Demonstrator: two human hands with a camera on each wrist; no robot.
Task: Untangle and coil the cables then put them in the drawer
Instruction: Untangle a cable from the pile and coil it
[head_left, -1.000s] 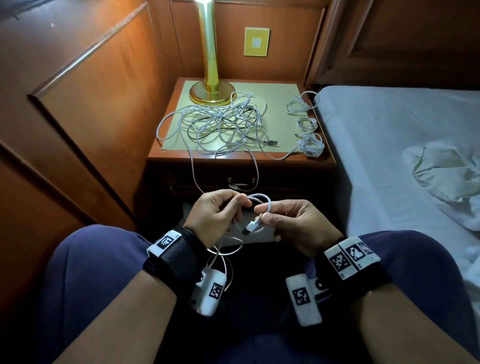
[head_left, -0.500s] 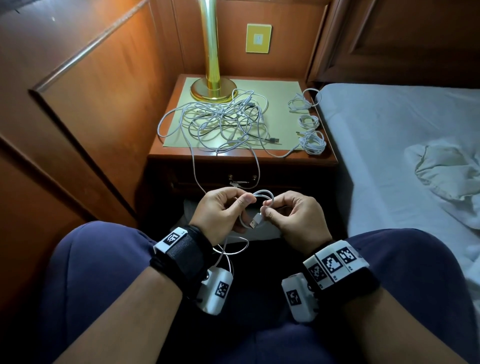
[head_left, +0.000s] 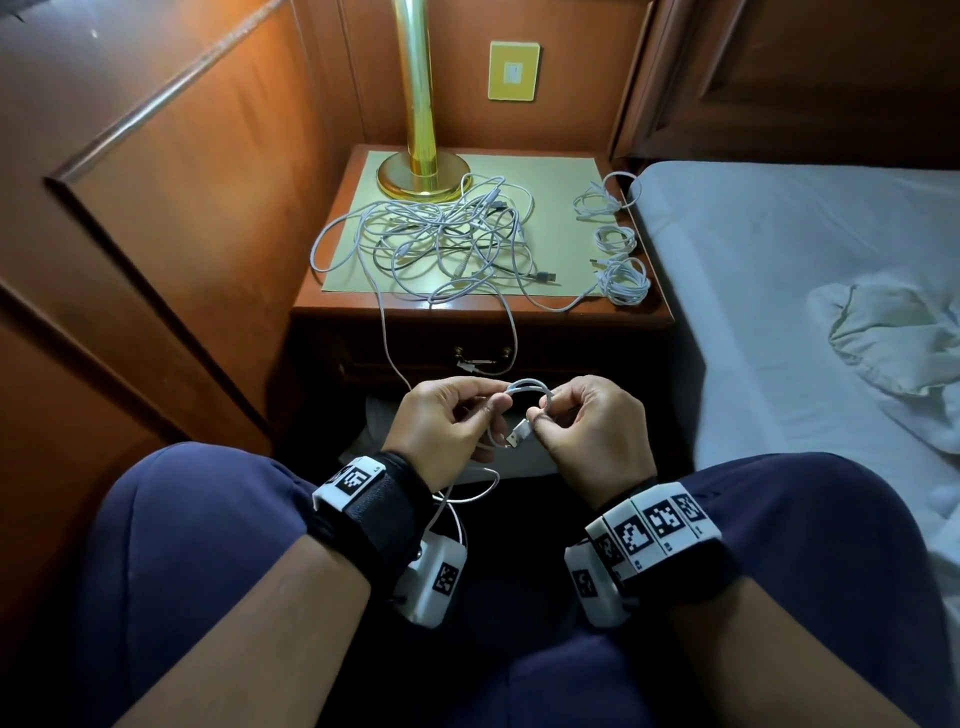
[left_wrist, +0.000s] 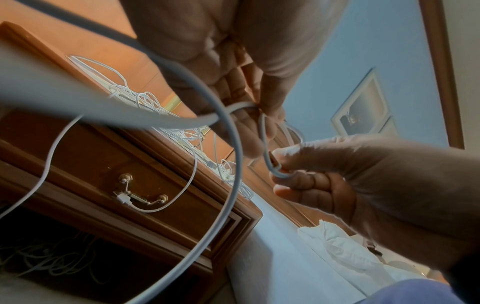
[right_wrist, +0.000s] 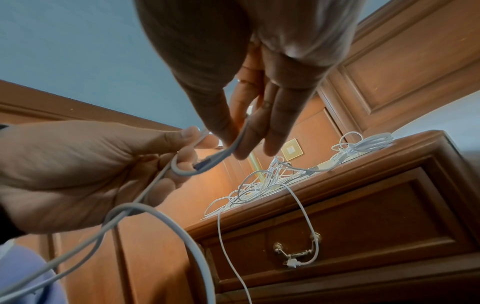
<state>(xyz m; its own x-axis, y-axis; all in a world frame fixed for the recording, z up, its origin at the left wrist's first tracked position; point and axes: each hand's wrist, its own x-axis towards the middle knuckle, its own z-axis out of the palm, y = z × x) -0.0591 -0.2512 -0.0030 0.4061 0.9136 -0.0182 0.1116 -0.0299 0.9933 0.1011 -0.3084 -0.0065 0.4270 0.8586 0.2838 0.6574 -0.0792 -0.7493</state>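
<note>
Hands (head_left: 519, 421) drew closer, both pinching the white cable (head_left: 524, 387)

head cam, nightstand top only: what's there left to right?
Brass lamp base → tangled cable pile → black USB plug → three coiled cables stacked along the right edge.

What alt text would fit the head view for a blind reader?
Both hands, left and right, pinch a white cable into a small loop above the lap. Beyond, a nightstand holds tangled cables, three coils and a lamp.
</note>
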